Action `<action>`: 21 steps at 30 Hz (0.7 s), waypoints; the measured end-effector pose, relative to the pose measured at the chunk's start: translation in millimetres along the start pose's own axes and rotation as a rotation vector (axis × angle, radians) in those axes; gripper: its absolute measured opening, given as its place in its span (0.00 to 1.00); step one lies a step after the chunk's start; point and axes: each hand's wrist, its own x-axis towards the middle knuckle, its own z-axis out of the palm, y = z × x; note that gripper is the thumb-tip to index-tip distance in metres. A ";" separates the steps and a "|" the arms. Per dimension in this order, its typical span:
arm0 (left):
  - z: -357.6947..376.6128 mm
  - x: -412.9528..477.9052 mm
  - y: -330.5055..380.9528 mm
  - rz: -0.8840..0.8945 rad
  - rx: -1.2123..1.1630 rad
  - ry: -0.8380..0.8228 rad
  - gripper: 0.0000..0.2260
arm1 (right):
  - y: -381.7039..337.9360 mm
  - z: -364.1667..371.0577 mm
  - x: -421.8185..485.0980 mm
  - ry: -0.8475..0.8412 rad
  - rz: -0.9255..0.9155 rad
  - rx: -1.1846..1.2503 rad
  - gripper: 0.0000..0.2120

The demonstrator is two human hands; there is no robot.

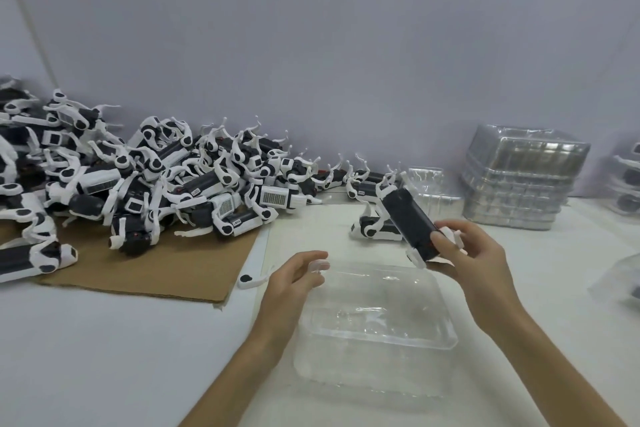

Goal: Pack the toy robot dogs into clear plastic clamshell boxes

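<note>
Right hand (478, 263) is clamped on a toy dog (408, 218), held just beyond the far right corner of the box (374, 319) (long axis slanting away-left); the box's far left corner is pinched by the left hand (294, 279).

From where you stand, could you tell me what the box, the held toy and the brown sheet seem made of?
Box: thin clear plastic, glossy; the table shows through. Toy dog: probably hard plastic, matte black body, white legs. Sheet: likely cardboard, dull brown, ragged edge.
</note>
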 end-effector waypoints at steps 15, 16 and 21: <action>-5.4 5.3 -3.0 -0.027 -0.117 -0.027 0.17 | -13.1 10.4 -35.0 -0.475 -0.338 -0.341 0.20; -5.4 5.4 -2.7 -0.024 -0.113 -0.027 0.18 | -13.1 9.8 -34.7 -0.490 -0.336 -0.351 0.19; -4.6 6.4 -4.0 0.022 -0.094 -0.040 0.14 | -16.0 2.9 -30.1 -0.602 -0.313 -0.400 0.17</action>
